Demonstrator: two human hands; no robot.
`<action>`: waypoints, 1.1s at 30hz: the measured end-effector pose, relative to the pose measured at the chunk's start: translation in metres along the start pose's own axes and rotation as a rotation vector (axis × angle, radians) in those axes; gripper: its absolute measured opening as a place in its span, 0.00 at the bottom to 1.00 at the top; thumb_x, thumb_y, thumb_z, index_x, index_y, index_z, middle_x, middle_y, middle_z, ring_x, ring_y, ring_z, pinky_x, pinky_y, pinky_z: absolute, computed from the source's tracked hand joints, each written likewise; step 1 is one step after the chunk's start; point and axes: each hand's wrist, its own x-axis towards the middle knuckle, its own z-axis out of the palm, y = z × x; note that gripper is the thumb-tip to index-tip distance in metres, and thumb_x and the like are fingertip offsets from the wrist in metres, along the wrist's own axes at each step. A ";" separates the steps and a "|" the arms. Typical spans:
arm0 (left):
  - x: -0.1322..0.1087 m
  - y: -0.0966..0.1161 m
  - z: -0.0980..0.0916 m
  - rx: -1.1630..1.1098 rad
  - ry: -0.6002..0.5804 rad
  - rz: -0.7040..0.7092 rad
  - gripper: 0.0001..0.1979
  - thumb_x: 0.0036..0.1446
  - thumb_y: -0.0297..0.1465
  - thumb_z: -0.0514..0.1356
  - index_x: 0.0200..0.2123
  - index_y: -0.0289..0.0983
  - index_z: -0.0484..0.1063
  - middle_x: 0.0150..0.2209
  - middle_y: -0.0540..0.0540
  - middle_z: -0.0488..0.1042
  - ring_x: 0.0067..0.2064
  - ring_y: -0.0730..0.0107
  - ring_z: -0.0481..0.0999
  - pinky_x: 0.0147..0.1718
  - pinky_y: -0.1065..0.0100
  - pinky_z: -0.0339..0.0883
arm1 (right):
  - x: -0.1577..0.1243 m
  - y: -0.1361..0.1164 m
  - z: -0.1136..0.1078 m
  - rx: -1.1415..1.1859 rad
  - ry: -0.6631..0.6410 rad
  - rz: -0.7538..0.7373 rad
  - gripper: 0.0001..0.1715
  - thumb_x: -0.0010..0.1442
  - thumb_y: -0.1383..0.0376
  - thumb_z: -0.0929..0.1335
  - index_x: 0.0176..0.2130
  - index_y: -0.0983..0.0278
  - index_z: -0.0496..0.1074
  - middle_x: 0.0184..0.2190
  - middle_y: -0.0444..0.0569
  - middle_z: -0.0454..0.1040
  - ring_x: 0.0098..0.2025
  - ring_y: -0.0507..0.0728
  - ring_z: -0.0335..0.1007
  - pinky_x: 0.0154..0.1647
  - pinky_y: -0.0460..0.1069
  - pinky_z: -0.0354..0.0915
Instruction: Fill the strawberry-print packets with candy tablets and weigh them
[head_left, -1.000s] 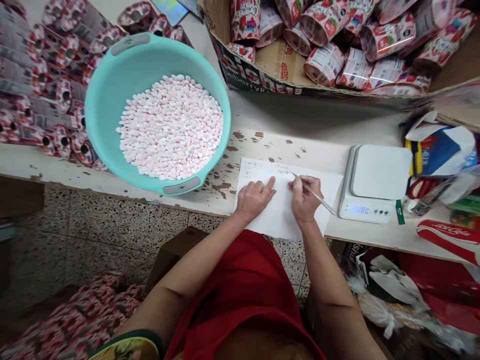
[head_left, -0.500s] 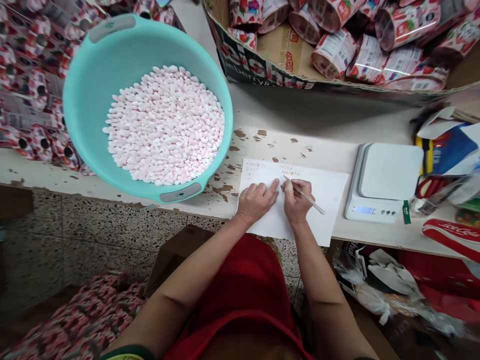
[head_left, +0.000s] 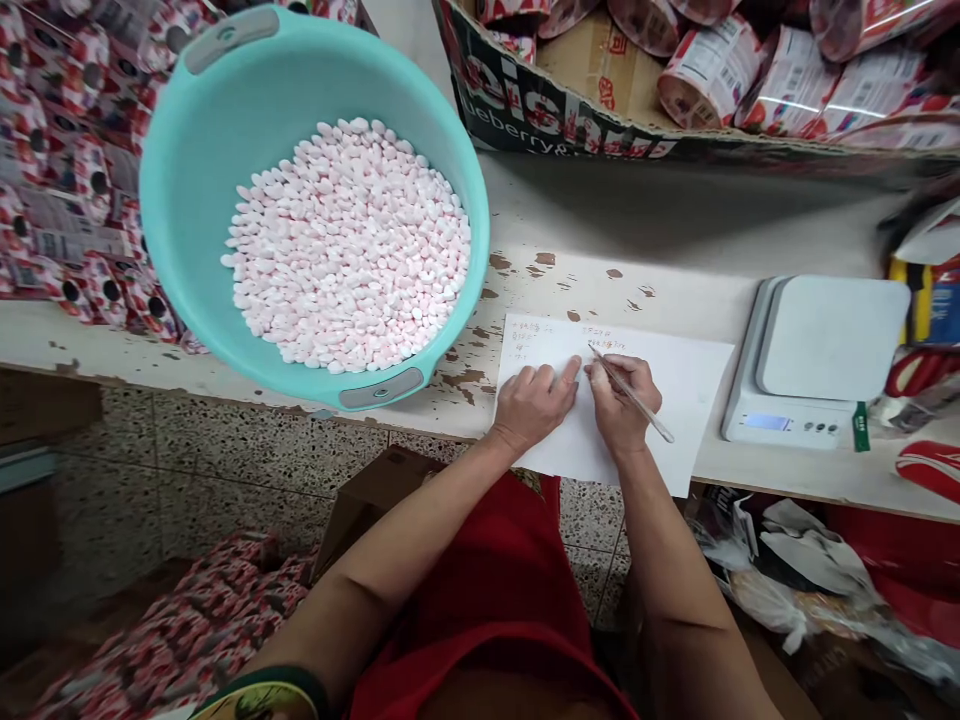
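Note:
A white sheet of paper (head_left: 675,400) lies on the bench with handwriting near its top edge. My right hand (head_left: 624,400) is closed around a slim pen (head_left: 646,410), its tip touching the paper by the written lines. Flat on the left part of the sheet rests my left hand (head_left: 532,405), fingers spread and holding nothing. To the left stands a turquoise basin (head_left: 180,200) with many small pale pink pieces (head_left: 352,250) in it. A white scale (head_left: 832,340) with a lit display is right of the paper.
Behind the paper is a cardboard box (head_left: 555,120) of strawberry-printed cups (head_left: 712,70). More printed packages (head_left: 90,180) are piled at the far left. Bags (head_left: 795,590) lie below the bench at right, and a red Coca-Cola item (head_left: 930,468) is at the right edge.
The whole view has shifted, so the bench things appear farther right. The pen tip sits slightly left relative to the writing, and both hands remain on the paper.

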 end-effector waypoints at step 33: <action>-0.003 0.001 0.006 0.006 0.040 -0.038 0.21 0.68 0.41 0.52 0.61 0.47 0.70 0.26 0.47 0.67 0.29 0.68 0.65 0.27 0.63 0.52 | -0.001 0.003 0.005 -0.041 0.053 -0.010 0.07 0.60 0.62 0.69 0.39 0.60 0.68 0.29 0.41 0.78 0.27 0.51 0.78 0.29 0.48 0.76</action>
